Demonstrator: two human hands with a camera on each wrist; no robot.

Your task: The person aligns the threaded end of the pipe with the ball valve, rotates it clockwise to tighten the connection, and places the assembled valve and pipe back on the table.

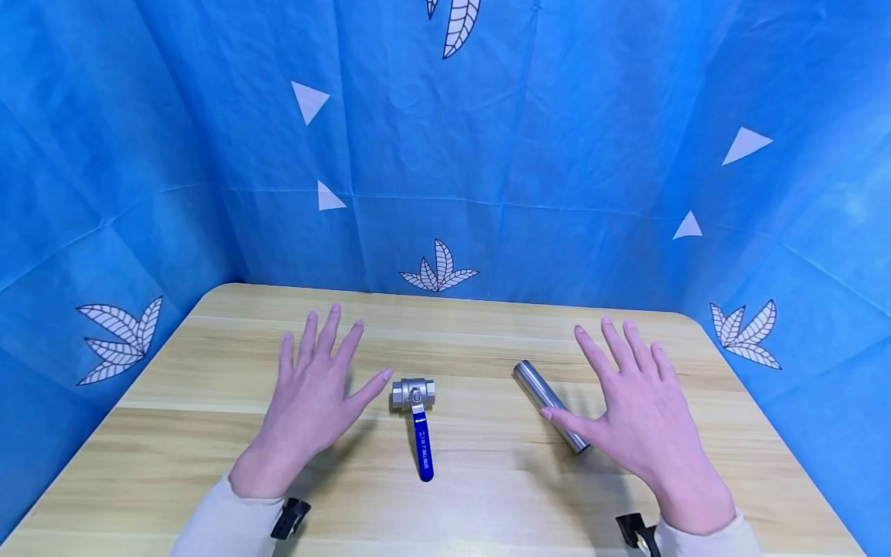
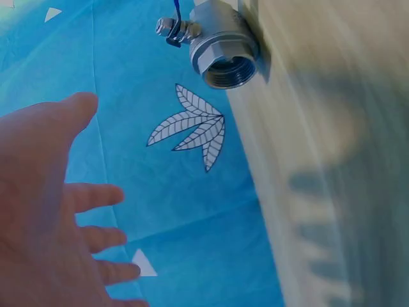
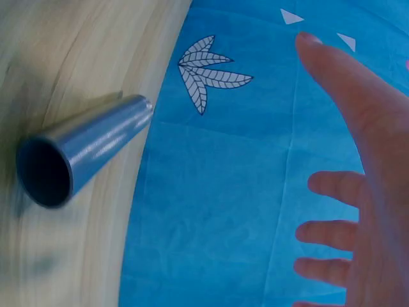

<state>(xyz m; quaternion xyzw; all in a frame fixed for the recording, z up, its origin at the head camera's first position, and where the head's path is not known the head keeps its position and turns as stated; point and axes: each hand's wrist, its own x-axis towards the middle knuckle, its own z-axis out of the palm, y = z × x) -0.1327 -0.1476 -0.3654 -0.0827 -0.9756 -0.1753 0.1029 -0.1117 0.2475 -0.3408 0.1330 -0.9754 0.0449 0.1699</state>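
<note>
A metal ball valve [image 1: 414, 394] with a blue lever handle [image 1: 423, 449] lies on the wooden table, its handle toward me. My left hand [image 1: 309, 398] hovers just left of it, fingers spread, holding nothing. In the left wrist view the valve [image 2: 223, 45] shows a threaded opening. To the right lies a shiny metal tube [image 1: 539, 391], slanting across the tabletop. Over its near end, my right hand [image 1: 643, 414] is held with fingers spread, and its thumb overlaps the tube in the head view. The right wrist view shows the hollow tube [image 3: 102, 150] apart from that hand.
The wooden table [image 1: 480, 503] has rounded far corners. Blue cloth [image 1: 445, 131] printed with white leaves and triangles hangs behind it and along both sides. Black straps [image 1: 290, 518] are worn at both wrists over pale sleeves.
</note>
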